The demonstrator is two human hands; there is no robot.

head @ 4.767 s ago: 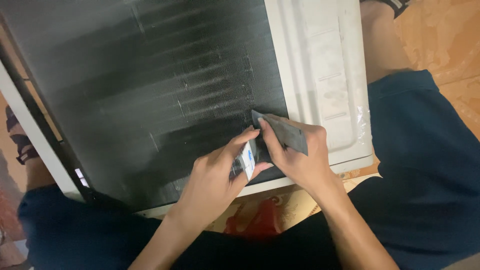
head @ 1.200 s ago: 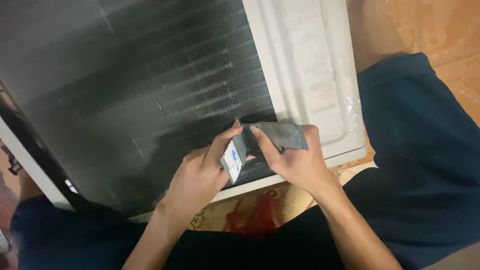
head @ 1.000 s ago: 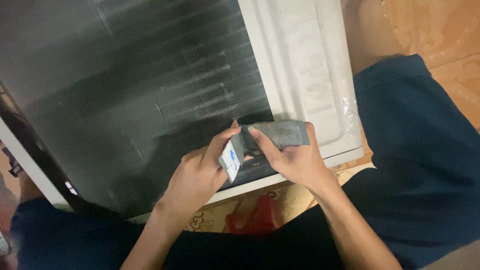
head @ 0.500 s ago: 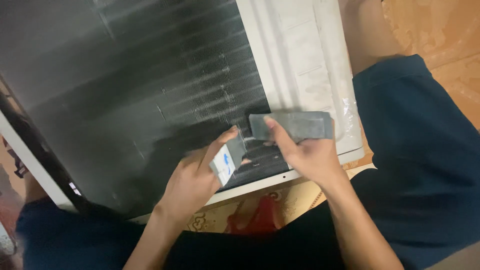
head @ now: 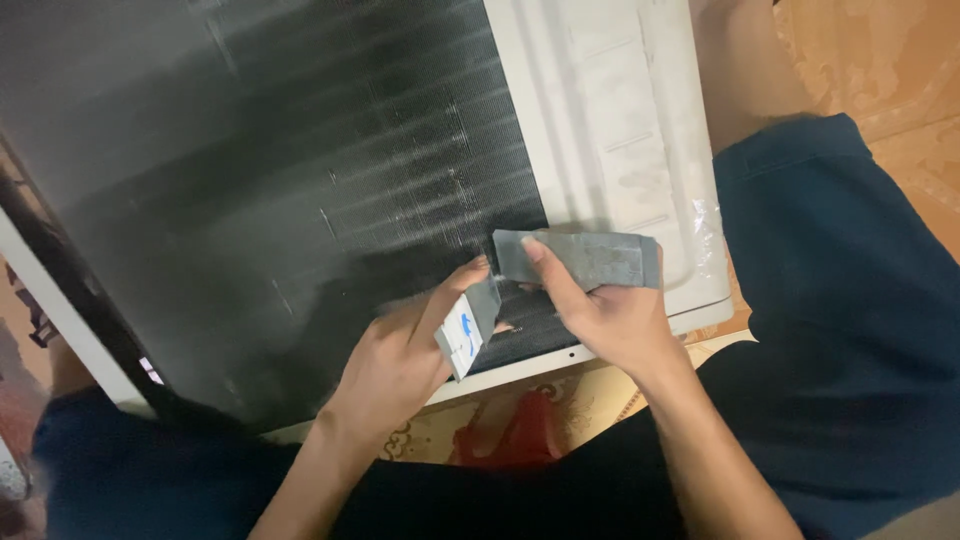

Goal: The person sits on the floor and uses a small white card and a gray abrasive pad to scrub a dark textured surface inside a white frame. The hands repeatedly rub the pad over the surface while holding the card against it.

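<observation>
A large appliance unit lies across my lap, its dark finned coil [head: 300,180] facing up and a white plastic end panel [head: 610,130] at its right. My left hand [head: 400,360] grips a small grey block with a white and blue label [head: 466,328], held at the coil's lower right corner. My right hand [head: 605,315] pinches a flat grey rectangular pad [head: 585,260], which rests over the seam between the coil and the white panel. The two hands sit close together, almost touching.
My legs in dark blue shorts [head: 840,330] flank the unit. A red object [head: 510,435] lies on the patterned floor between my knees. Orange floor tiles [head: 880,60] show at the upper right. The unit's white frame edge [head: 60,320] runs along the left.
The grey pad has been pulled away from the labelled block and swung rightward, now lying flatter over the white panel's edge. My left hand stayed near the coil's corner.
</observation>
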